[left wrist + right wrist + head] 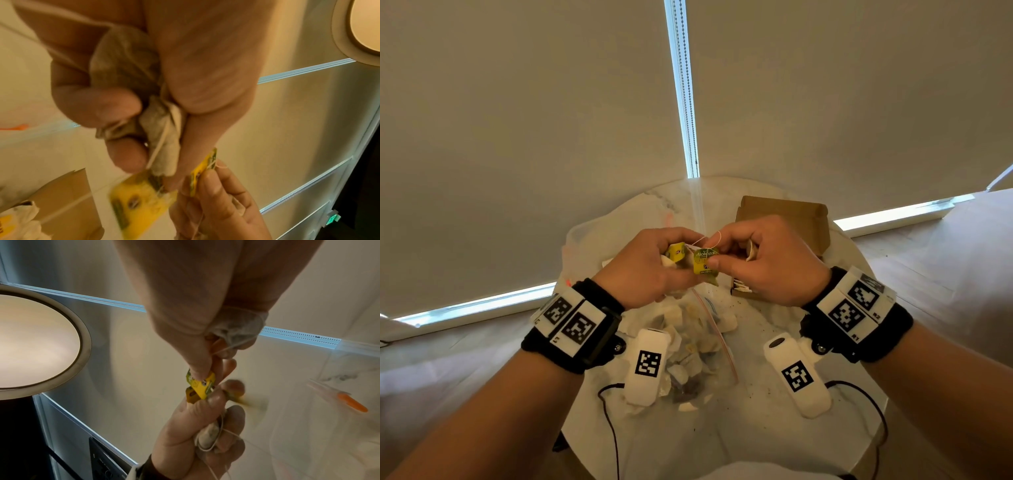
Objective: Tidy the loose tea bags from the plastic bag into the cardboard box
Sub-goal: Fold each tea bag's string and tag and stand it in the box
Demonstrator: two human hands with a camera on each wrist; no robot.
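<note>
Both hands point(712, 260) pinch upright yellow tea-bag tags point(704, 262), strings tangled.

L hand point(645, 263) & R hand point(763, 260) raised, fingertips together, both curled in pinch.

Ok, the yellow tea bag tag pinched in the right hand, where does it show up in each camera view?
Head: yellow tag at centre, pinched by the right hand, above the plastic bag.
Left wrist: lower middle, edge-on, at the right hand's fingertips.
Right wrist: centre, under the thumb.
Shared landmark: the left hand, gripping tea bags, beside the tag in every view.
</note>
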